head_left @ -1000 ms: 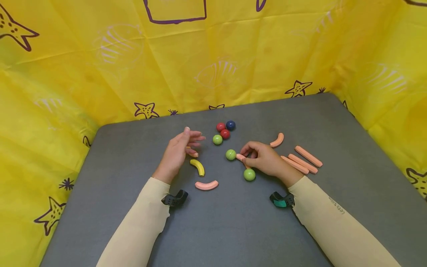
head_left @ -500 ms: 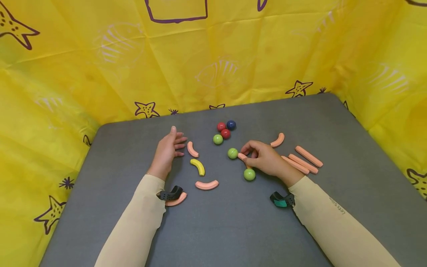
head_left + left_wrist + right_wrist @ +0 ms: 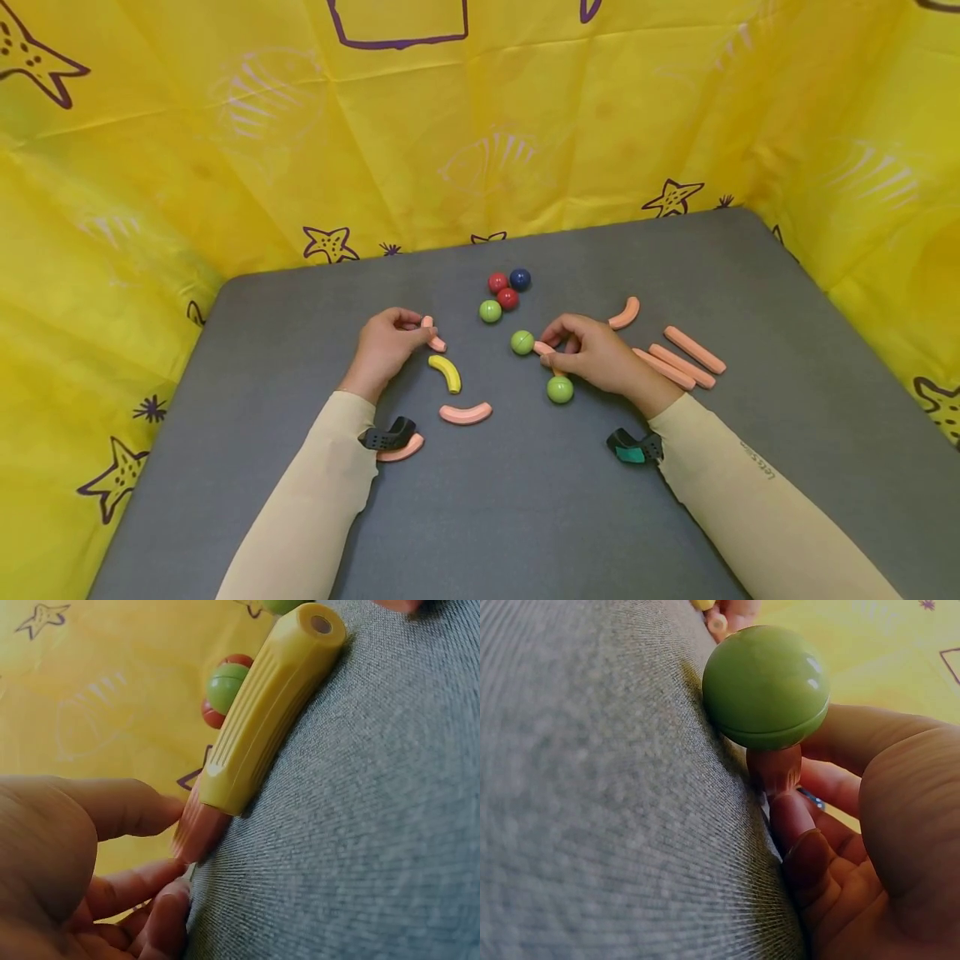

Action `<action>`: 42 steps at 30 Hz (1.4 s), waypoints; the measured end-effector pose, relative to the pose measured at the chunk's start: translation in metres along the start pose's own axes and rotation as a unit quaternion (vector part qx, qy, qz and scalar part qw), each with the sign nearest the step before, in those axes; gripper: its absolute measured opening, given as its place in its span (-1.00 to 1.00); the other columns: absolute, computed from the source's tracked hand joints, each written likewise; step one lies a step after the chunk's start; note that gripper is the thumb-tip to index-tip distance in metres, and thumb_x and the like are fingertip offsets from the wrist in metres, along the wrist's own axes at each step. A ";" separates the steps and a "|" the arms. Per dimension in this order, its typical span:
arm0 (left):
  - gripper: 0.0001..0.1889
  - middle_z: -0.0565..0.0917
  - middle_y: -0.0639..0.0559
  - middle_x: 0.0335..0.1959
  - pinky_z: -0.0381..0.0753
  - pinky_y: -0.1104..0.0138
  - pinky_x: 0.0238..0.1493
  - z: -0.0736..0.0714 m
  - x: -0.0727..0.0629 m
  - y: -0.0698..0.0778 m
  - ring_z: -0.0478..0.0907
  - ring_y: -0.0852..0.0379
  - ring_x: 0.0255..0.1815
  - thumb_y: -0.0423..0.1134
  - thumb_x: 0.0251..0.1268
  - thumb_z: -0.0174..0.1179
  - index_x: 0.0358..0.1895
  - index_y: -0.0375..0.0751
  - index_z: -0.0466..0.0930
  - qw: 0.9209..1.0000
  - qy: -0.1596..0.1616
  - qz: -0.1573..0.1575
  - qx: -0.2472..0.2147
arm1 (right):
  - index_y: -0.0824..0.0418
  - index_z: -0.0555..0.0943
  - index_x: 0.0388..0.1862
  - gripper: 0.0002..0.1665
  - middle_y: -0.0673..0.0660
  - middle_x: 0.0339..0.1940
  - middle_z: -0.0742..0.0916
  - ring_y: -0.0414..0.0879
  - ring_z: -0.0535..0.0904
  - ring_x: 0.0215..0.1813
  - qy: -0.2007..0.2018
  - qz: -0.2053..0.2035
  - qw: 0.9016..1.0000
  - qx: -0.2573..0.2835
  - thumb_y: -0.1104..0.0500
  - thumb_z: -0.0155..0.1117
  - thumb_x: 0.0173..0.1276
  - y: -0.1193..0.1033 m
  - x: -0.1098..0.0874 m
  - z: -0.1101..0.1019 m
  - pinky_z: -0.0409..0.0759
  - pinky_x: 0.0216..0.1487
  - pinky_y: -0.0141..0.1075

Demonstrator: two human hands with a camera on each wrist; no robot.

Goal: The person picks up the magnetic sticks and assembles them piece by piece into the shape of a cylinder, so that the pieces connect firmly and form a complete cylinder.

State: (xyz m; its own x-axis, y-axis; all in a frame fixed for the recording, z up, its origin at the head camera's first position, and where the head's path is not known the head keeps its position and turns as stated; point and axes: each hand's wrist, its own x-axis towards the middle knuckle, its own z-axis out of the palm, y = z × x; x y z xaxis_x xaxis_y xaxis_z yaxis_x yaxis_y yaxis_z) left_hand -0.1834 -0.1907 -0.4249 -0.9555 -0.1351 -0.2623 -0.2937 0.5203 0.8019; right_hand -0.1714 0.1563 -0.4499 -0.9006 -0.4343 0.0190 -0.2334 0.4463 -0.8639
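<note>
My left hand [image 3: 386, 348] pinches a short curved pink building rod [image 3: 429, 323] between thumb and fingers, low at the table. In the left wrist view a curved yellow rod [image 3: 277, 712], with a dark round disc in its end, overlaps that pink rod [image 3: 201, 829]. My right hand [image 3: 592, 352] grips another curved pink rod [image 3: 542, 348], its middle hidden by the fingers. One end of it meets a green ball [image 3: 522, 342]; a second green ball [image 3: 560, 390] sits at the other end. The right wrist view shows a glossy green ball [image 3: 765, 686] against the rod's end [image 3: 775, 769].
Two red balls [image 3: 507, 299], a blue ball [image 3: 520, 279] and a green ball [image 3: 491, 312] cluster farther back. Straight pink rods [image 3: 693, 349] and a curved one [image 3: 625, 313] lie at right. Another pink rod [image 3: 465, 414] lies in front; one [image 3: 405, 448] is partly under the left wristband.
My left hand swung left off the curved pink rod, then came back and pinched it. The right hand stays nearly still, holding its rod by the green balls.
</note>
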 end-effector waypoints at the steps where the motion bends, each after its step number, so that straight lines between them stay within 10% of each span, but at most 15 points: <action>1: -0.57 0.66 -0.17 0.00 0.50 0.05 0.09 0.001 0.000 0.000 0.54 -0.13 0.04 -0.01 0.47 0.46 0.16 -0.25 0.67 1.000 0.003 0.003 0.011 | 0.18 0.74 0.07 -0.72 0.07 -0.15 0.73 0.02 0.55 -0.33 0.000 0.000 1.000 0.000 0.18 0.59 0.46 0.000 0.000 0.000 0.48 -0.32 -0.23; 10: -0.72 0.69 -0.13 -0.17 0.60 0.20 -0.23 0.003 0.000 0.000 0.62 -0.04 -0.25 -0.18 0.49 0.41 0.12 -0.25 0.74 0.996 0.019 0.044 0.078 | 0.19 0.75 0.08 -0.72 0.07 -0.11 0.74 0.02 0.57 -0.31 -0.001 0.002 1.000 -0.002 0.19 0.58 0.46 0.000 0.000 0.000 0.50 -0.29 -0.23; 30: -0.67 0.72 -0.15 -0.31 0.68 0.13 -0.26 0.007 -0.027 0.030 0.66 -0.11 -0.35 -0.03 0.49 0.49 0.10 -0.15 0.74 0.993 -0.049 0.105 -0.020 | 0.17 0.76 0.07 -0.76 0.06 -0.11 0.74 0.02 0.56 -0.32 -0.002 0.000 1.000 0.000 0.17 0.55 0.49 -0.001 0.001 0.000 0.49 -0.31 -0.22; 42: -0.76 0.72 -0.04 -0.42 0.59 0.22 -0.40 0.033 -0.044 0.039 0.64 -0.03 -0.44 -0.06 0.53 0.46 -0.03 -0.14 0.74 0.986 -0.072 0.147 0.026 | 0.15 0.77 0.05 -0.77 0.05 -0.14 0.74 0.02 0.56 -0.34 0.003 0.000 1.000 -0.005 0.14 0.56 0.49 0.001 0.001 0.000 0.50 -0.31 -0.21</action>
State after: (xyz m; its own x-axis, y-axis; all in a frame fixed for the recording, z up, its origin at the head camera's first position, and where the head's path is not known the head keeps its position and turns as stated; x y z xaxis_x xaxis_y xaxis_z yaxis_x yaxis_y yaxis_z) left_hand -0.1519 -0.1369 -0.3995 -0.9841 0.1472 -0.0998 0.0003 0.5626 0.8267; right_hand -0.1728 0.1560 -0.4511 -0.9023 -0.4305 0.0219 -0.2371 0.4533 -0.8592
